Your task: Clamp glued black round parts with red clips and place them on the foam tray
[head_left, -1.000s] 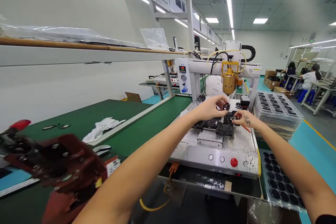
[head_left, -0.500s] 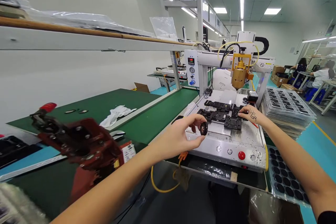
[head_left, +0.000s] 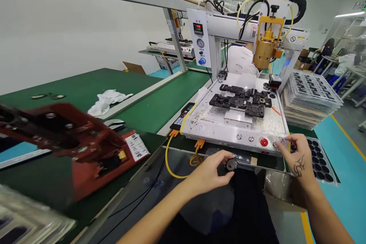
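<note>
My left hand (head_left: 210, 173) pinches a small round black part (head_left: 231, 164), ring-like with a greyish centre, between thumb and fingertips in front of the machine. At the front right corner of the white benchtop machine (head_left: 211, 127), my right hand (head_left: 300, 158) has its thumb on a silver push button (head_left: 276, 143). The fingers of that hand are apart from the thumb and rest by the panel edge, with nothing held. Beside the thumb is a red button (head_left: 264, 142). Black fixtures (head_left: 238, 101) lie on the machine bed beneath a gold-coloured head (head_left: 263, 53).
A red hand press (head_left: 94, 148) stands at left. Stacked clear trays (head_left: 311, 95) rise at right, above a tray of round black parts (head_left: 320, 160). A yellow cable (head_left: 168, 166) hangs at the front edge. An orange stick (head_left: 276, 111) lies on the bed.
My right hand has left the black fixtures and come down to the front button. My left hand, still pinching the round part, has drawn back toward me. The view has tilted down.
</note>
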The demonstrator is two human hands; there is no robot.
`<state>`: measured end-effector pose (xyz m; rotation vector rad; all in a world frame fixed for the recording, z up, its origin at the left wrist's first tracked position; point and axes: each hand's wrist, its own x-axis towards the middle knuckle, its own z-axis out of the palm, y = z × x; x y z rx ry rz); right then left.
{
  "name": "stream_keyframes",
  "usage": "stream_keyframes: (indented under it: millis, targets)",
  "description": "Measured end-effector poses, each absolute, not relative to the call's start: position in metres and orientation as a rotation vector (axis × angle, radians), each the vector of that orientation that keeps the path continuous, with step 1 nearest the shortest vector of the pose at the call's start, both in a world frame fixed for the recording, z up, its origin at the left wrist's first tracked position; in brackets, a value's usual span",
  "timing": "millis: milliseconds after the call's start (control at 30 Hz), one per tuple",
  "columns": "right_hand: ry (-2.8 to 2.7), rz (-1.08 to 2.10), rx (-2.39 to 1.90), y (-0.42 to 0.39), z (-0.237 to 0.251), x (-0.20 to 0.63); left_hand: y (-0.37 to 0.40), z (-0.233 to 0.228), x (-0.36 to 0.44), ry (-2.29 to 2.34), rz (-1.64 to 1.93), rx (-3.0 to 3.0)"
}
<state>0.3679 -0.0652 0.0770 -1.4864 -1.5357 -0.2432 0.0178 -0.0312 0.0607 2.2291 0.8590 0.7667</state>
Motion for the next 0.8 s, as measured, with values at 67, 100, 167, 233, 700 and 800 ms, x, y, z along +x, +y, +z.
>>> stream_keyframes:
  millis: [67, 100, 167, 233, 700, 800]
  targets:
    - [-1.534, -0.283, -1.524, -0.074, 0.061, 0.363, -0.024, 0.031, 0.029, 0.823, 0.693, 2.291]
    - [-1.514, -0.308, -1.533, -0.077, 0.057, 0.359, -0.021, 0.018, 0.033, 0.825, 0.680, 2.304]
    - [-1.444, -0.340, -1.524, -0.082, 0.054, 0.350, -0.016, -0.002, 0.038, 0.839, 0.676, 2.315]
    - [-1.447, -0.295, -1.483, -0.093, 0.053, 0.338, -0.020, -0.015, 0.035, 0.848, 0.680, 2.319]
    - [-1.950, 0.224, -1.351, -0.080, -0.019, 0.285, -0.030, -0.005, 0.054, 0.696, 0.663, 2.387]
    - [-1.989, 0.188, -1.354, -0.079, -0.020, 0.290, -0.026, -0.015, 0.062, 0.632, 0.643, 2.362]
